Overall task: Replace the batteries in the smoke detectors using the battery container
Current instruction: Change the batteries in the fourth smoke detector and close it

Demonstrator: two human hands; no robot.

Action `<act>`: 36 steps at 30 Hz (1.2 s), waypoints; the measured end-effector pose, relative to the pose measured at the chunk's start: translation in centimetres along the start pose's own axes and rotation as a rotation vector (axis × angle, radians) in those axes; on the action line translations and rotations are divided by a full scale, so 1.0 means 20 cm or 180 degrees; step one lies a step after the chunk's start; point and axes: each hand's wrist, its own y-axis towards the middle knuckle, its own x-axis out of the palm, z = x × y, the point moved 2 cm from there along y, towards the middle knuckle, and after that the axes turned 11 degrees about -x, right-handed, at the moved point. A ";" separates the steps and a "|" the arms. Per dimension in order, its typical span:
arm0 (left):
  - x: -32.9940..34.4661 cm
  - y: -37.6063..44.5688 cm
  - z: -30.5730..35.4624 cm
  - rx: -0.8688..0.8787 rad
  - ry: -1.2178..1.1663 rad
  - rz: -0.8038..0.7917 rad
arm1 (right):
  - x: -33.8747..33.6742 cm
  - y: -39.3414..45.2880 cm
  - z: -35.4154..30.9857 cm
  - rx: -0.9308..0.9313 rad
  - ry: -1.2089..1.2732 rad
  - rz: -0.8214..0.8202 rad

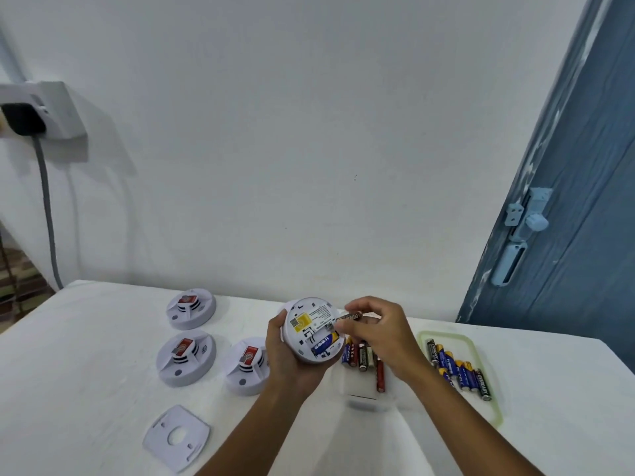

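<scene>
1. Holding: my left hand (pixel 288 355) cups the detector (pixel 313 329) from below and behind, underside tilted toward me, above the table's middle near its far edge.
2. Pinching: my right hand (pixel 381 334) has thumb and fingers closed round a battery (pixel 351 316), its inner end just at the detector's right rim.
3. Bay: open in the detector's lower right; a blue cell (pixel 324 342) already lies in it, running from lower left to upper right. The slot beside it, toward the label, looks vacant, though I cannot be sure.
4. Key relation: the pinched battery lies nearly level, long axis pointing left into the detector, just above and right of the bay. I judge it must swing to run parallel with the blue cell, then press down; my right hand is the nearer one.
5. Stock: loose batteries (pixel 360 355) on the table under my right wrist; more in the tray (pixel 494 403) toward the right edge.
6. Waiting: three detectors (pixel 187 359) left of centre; a plate (pixel 176 438) by the near edge.
</scene>
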 end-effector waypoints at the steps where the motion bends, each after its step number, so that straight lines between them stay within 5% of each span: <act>1: 0.00 0.00 0.00 -0.0012 0.0011 0.0000 | 0.02 0.00 -0.01 -0.0030 -0.0045 -0.0032; 10: 0.03 -0.02 0.00 -0.0059 0.0010 -0.0005 | 0.10 -0.05 0.02 -0.0543 -0.0852 0.0181; 17: 0.09 -0.04 -0.01 -0.0184 -0.0025 0.0019 | 0.15 -0.09 -0.04 -0.1288 -0.1516 -0.0182; 36: 0.26 -0.05 -0.03 0.0095 0.0308 -0.0421 | 0.10 -0.09 0.02 0.0325 0.0617 0.0454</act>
